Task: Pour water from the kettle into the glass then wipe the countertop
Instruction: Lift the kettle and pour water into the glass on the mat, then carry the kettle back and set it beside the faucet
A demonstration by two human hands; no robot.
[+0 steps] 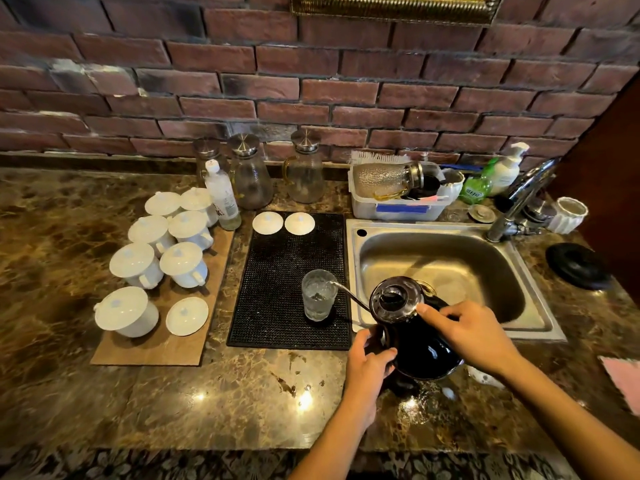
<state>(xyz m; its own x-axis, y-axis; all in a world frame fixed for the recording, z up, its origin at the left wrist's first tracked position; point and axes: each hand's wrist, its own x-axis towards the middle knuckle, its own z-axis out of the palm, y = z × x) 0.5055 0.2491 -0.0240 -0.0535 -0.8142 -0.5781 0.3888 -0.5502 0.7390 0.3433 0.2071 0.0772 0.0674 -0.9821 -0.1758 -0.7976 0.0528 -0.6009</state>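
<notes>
- We see the kettle tipped to the left over the near-left edge of the sink, its thin spout reaching to the rim of the glass; we judge the pour is under way.
- The glass stands upright on the black mat, which probably sits there to catch drips and keep the glass from sliding.
- The left hand has its fingers wrapped closed around the near-left side of the kettle, most likely on the handle, taking the weight.
- The right hand lies over the kettle's upper body with a fingertip pressed at the lid's edge; we take this as steadying the lid while the kettle tilts.
- The handle itself is hidden by the left hand, and the water level in the glass is hard to read through the patterned wall.
- A pink cloth, cut off at the right edge, lies on the worktop; it may serve for wiping.
- Near the kettle's base the worktop shows wet, shiny patches.
</notes>
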